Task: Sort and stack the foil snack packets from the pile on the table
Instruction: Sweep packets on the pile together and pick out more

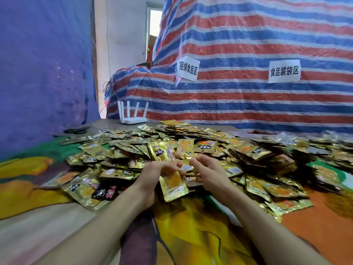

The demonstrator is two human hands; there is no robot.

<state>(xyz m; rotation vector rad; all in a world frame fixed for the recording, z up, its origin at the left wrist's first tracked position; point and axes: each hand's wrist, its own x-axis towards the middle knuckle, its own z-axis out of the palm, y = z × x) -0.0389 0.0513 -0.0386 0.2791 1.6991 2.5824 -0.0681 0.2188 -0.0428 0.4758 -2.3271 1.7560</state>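
Nearest lay a bright printed cloth [191, 236] covering most of the grey table [107, 124]; beyond it spread a wide heap of gold foil snack packets [219, 144]; sorting looked barely begun (most packets lay loose and jumbled, and no finished stack was plain to see); the left hand [152, 171] gripped a small bunch of gold packets [172, 183] at the heap's near edge, fingers curled round it; the right hand [209, 174] sat just beside the bunch, fingers curled at its edge, though whether it pinched a packet could not be told.
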